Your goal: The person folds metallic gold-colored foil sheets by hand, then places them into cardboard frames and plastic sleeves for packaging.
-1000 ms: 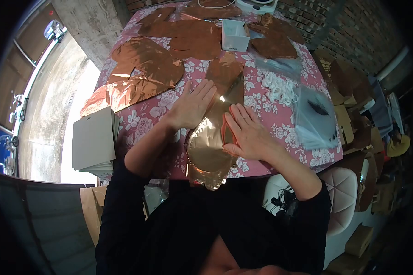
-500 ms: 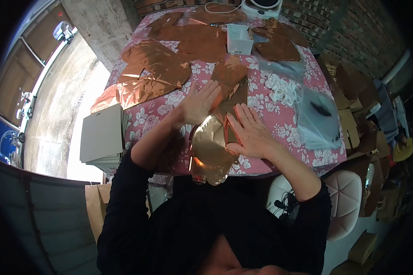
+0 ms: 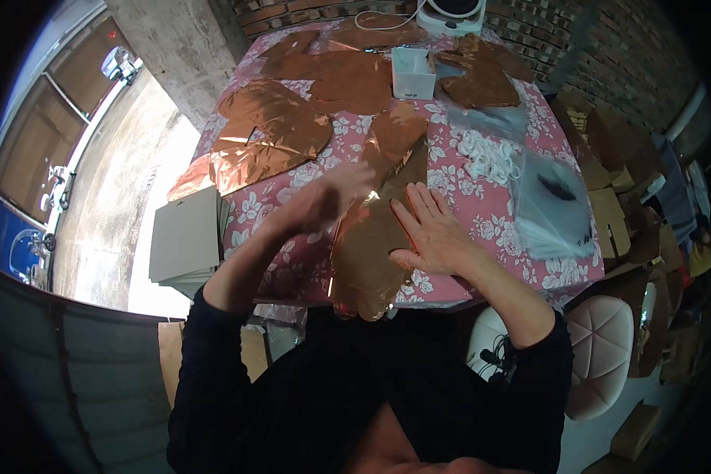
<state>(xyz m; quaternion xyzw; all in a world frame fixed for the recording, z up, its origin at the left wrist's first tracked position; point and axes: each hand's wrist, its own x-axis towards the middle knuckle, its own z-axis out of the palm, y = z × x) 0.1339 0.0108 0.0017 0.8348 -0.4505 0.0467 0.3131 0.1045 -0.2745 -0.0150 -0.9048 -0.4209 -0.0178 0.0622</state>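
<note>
A flat, copper-coloured foil balloon (image 3: 371,257) lies folded lengthwise at the table's near edge, its lower end reaching over that edge. My right hand (image 3: 436,233) rests palm down along its right side, fingers stretched out. Over the left side of the foil, my left hand (image 3: 332,193) is smeared by motion, so its finger shape does not show. The upper part of the foil (image 3: 395,142) runs away from me, narrow and creased.
More copper foil balloons lie at the left (image 3: 272,130) and back (image 3: 355,79). A white box (image 3: 413,75) stands behind. On the right are white ribbon loops (image 3: 488,156) and clear plastic bags (image 3: 549,209). Grey cards (image 3: 186,241) are stacked at the left edge.
My left hand has lifted from its flat position on the foil and blurred. The near foil lies flatter with less glare. My right hand stays nearly in place.
</note>
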